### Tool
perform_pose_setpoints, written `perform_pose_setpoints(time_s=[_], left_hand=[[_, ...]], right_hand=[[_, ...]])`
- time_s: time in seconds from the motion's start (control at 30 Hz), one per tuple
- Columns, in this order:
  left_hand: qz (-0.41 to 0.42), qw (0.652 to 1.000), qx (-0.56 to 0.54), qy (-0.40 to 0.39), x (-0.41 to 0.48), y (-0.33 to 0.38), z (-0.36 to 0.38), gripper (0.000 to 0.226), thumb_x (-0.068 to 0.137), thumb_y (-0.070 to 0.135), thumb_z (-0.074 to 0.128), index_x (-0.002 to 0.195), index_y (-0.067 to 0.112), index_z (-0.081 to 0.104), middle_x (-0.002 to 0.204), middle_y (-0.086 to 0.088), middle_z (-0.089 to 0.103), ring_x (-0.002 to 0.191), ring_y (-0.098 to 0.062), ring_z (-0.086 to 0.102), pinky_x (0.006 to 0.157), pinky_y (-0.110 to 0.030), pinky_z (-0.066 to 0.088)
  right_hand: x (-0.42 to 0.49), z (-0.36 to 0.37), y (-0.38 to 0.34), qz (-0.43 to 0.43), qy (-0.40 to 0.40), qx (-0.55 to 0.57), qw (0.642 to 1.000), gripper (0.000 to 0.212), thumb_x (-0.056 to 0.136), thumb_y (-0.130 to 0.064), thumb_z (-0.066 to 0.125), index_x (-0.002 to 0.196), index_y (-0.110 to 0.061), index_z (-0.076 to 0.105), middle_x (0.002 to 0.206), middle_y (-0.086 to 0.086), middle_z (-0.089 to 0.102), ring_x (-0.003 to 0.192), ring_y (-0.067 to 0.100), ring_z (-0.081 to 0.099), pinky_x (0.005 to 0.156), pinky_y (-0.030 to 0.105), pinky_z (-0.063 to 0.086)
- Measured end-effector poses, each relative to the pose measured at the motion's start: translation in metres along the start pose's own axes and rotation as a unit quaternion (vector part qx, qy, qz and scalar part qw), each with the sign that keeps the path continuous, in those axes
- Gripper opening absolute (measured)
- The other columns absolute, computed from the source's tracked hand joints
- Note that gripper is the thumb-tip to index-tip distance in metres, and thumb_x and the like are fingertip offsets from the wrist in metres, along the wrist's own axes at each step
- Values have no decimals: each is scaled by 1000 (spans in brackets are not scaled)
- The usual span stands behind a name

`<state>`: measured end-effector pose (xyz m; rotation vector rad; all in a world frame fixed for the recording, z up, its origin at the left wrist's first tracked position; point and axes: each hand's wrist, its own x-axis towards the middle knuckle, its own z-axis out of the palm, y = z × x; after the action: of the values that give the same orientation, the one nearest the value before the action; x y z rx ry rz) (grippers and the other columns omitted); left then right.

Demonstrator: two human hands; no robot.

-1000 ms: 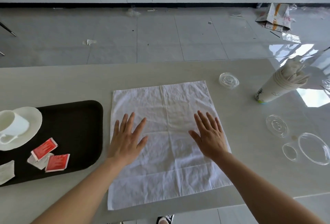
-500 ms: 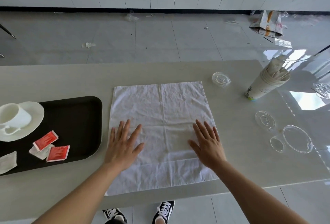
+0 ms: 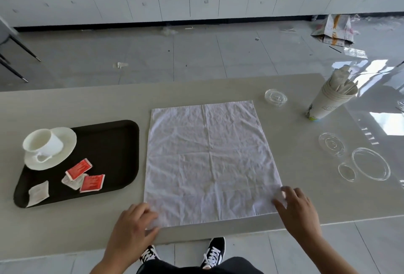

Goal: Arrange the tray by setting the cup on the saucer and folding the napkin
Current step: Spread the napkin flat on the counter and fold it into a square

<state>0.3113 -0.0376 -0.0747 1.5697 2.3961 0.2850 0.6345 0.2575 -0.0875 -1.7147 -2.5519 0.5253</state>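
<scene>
A white cloth napkin point(image 3: 209, 160) lies spread flat on the pale table, creased down its middle. My left hand point(image 3: 133, 227) pinches its near left corner, fingers curled over the cloth. At the near right corner, my right hand point(image 3: 295, 210) grips the napkin in the same way. To the left stands a dark brown tray point(image 3: 113, 142). On its far left part a white cup point(image 3: 42, 142) sits on a white saucer point(image 3: 63, 140), handle toward me.
Red and white sachets point(image 3: 85, 177) lie on the tray's near part. Clear plastic lids point(image 3: 369, 162) lie at the right, another lid point(image 3: 275, 97) beyond the napkin. A stack of paper cups point(image 3: 328, 101) holding wrapped sticks stands far right. The table edge runs just under my hands.
Both hands slid back from the napkin's middle to its two near corners and closed on them. The view has tilted so my shoes and the tray's cup show fully.
</scene>
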Motion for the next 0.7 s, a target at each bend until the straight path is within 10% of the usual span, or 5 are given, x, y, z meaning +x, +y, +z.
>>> perform_pose_setpoints(time_s=[0.3,0.57,0.7], left_hand=[[-12,999,17,42,9,13,-11,8,79,19,67,73,17,64,76,5,58,68,-16,54,55,-26,42],[24,995,62,76,16,4,2,59,49,-12,68,101,16,64,93,-2,67,74,-24,65,61,-33,48],[28,995,51,75,15,-2,5,67,47,-13,67,106,19,61,95,1,67,75,-23,65,67,-30,41]], right_hand=[[8,-7,-21,-7,16,80,997,27,90,-16,65,116,-21,65,76,-5,57,63,23,53,57,29,38],[11,-15,-18,-9,7,228,974,23,77,0,77,84,-21,75,106,-9,61,63,6,60,61,26,44],[10,-26,-15,35,-15,330,943,28,75,-3,81,79,-31,77,73,-16,70,59,3,58,64,22,47]])
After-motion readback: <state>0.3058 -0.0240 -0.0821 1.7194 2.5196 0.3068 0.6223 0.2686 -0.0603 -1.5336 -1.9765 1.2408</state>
